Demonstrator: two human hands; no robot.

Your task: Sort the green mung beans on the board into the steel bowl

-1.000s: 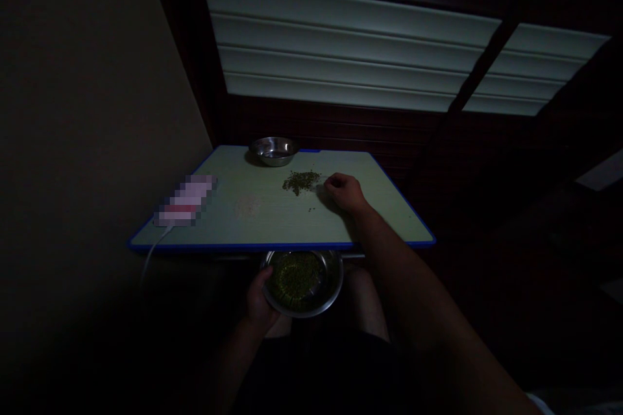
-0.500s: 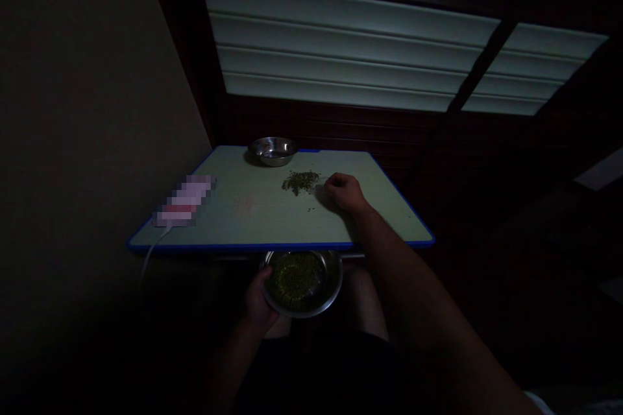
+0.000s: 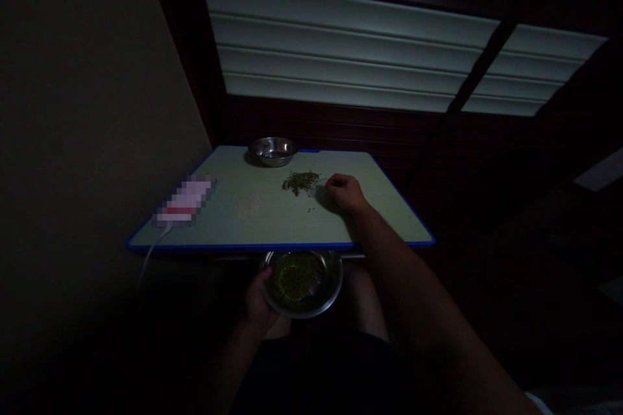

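My left hand (image 3: 260, 298) grips the left rim of a steel bowl (image 3: 335, 295), thumb over the edge. Small green beans (image 3: 296, 275), like mung beans, lie inside this bowl, which I hold below the table's front edge. On the pale green tabletop (image 3: 292, 227), my right hand (image 3: 344, 192) is closed, just right of a loose pile of similar beans (image 3: 299, 183). Something faint and see-through shows between its fingertips and the pile, too dim to name. A few stray beans (image 3: 311, 210) lie nearer to me.
A second steel bowl (image 3: 273, 152) stands at the table's back left. A pixelated phone-like object (image 3: 185, 201) with a white cable (image 3: 152, 253) lies at the left edge. A pale patch of fine bits (image 3: 247, 206) is left of the pile. Behind are dark wooden panels with pale slats (image 3: 335, 52).
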